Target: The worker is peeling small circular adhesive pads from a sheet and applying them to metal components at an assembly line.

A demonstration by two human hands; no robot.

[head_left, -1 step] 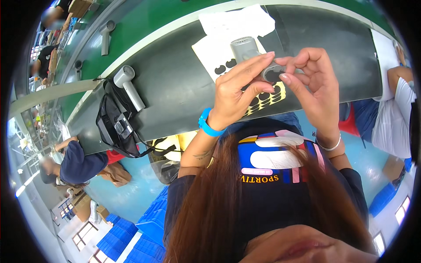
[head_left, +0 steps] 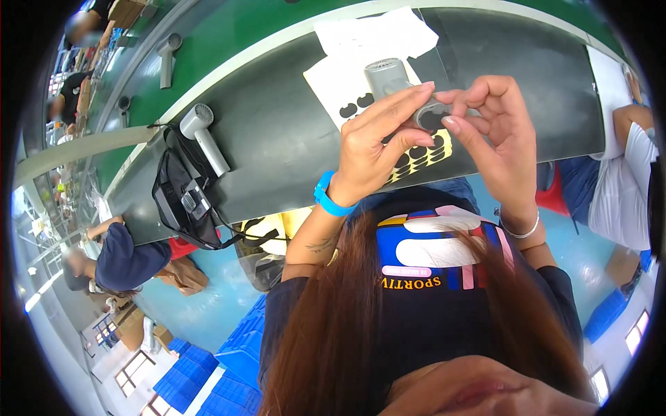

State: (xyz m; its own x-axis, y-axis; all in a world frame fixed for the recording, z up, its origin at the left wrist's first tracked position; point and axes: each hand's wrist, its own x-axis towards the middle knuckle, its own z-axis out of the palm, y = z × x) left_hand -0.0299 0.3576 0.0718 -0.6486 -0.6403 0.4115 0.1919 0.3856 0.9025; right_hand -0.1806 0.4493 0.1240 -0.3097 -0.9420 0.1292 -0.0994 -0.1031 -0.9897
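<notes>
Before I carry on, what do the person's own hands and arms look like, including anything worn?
The left hand and right hand are both gloveless. A bright blue band circles the left wrist, and a small dark marking shows on that forearm. A thin, pale bracelet circles the right wrist. Short dark sleeves cover the upper arms.

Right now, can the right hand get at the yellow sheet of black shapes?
Likely yes: part of the yellow sheet lies uncovered close to the right hand. But that hand is occupied at the grey item, and the left hand hides part of the sheet.
</notes>
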